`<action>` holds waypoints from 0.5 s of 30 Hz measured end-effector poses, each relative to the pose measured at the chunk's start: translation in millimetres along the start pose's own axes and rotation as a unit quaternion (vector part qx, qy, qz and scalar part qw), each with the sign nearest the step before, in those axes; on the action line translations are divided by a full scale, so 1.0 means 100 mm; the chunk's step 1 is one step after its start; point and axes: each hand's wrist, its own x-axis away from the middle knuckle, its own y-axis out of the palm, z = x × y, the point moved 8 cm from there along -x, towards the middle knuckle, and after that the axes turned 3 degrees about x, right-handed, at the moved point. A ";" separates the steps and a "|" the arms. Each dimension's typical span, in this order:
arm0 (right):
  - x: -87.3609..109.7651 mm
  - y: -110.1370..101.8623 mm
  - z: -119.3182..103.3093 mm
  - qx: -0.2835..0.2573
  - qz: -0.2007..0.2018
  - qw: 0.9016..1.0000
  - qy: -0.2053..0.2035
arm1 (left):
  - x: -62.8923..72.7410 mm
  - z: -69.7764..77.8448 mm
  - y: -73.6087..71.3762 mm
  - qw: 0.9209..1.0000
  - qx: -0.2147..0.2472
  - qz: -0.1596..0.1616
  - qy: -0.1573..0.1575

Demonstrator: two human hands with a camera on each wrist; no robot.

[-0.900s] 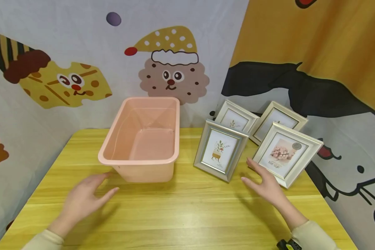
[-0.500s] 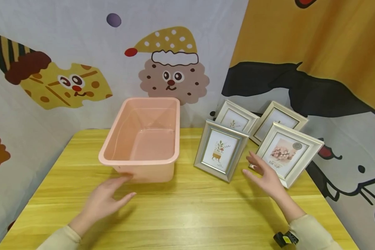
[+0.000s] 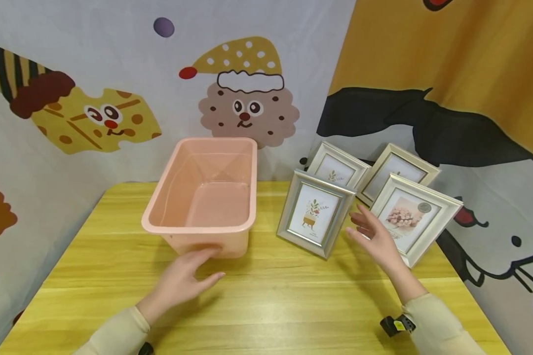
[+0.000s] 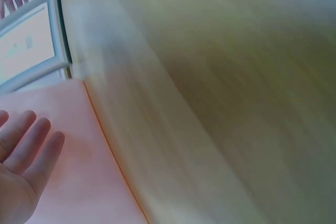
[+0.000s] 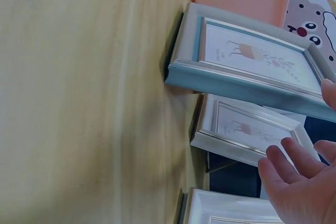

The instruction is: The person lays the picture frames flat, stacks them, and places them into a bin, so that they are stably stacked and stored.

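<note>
Both hands are free right now, nobody's holding anything. The left hand (image 3: 184, 281) is relaxed, fingers pretty much straight, right by the near wall of the pink bin (image 3: 219, 204). Can't tell if the fingertips actually touch it. The right hand (image 3: 377, 244) is loosely open too, fingers a bit bent, hanging just to the right of the silver-grey frame (image 3: 316, 214) and in front of the white frame with the pink flower print (image 3: 410, 219). No clear contact with either one as far as I can see.

What's changed: the left hand has slid right along the near side of the bin, and the right one has nudged slightly farther in between those two near frames. Bin and frames haven't budged. So I'd call it reaching, no grip made yet.

Next out, two more frames stand on the far side: a whitish frame (image 3: 337, 168) partly hidden behind the silver-grey one, and a cream frame (image 3: 388, 177) to its right, partly behind the flower one. All four stand tilted back on the right part of the tabletop (image 3: 284, 305).

Container-wise it's just the bin, left of the frames and open at the top. What shows inside is its own pink bottom and walls; all four frames are outside it. Behind everything hangs a cartoon-print cloth (image 3: 315, 49).
</note>
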 end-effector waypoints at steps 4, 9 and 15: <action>-0.06 0.00 0.03 -0.024 -0.002 1.000 0.012 | -0.11 0.09 0.13 0.999 0.031 -0.002 0.012; -0.13 0.00 0.05 -0.041 0.000 0.999 0.026 | -0.20 0.17 0.26 0.998 0.056 0.003 0.011; -0.19 0.02 0.04 -0.039 -0.002 0.998 0.057 | -0.29 0.26 0.38 0.996 0.084 -0.001 0.007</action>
